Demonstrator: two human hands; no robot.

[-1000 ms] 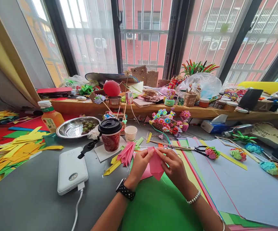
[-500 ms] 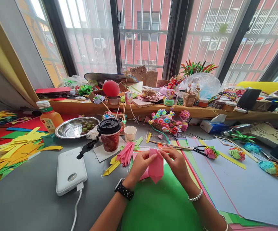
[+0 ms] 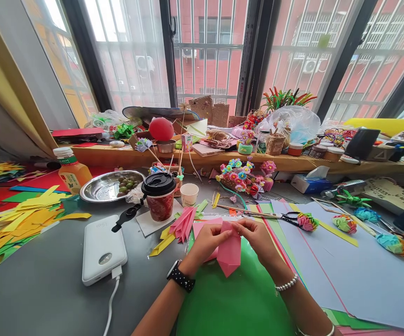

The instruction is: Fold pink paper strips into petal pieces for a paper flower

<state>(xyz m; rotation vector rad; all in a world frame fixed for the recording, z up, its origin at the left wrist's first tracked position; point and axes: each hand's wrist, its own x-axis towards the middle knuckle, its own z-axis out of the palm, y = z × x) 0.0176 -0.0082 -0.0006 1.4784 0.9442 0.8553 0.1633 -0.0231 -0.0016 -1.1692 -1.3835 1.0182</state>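
Pink paper (image 3: 230,254), at the frame's lower centre, is pinched at its upper end by left hand (image 3: 209,240) and right hand (image 3: 257,239) alike, its long axis pointed toward the bottom edge.

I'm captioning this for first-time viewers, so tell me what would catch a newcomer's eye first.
Probably the left hand and right hand at the top of a folded pink paper, above the bright green surface at front centre. Next might come the round red object on the ledge, left of centre, and the yellow-and-orange paper strips heaped at far left.
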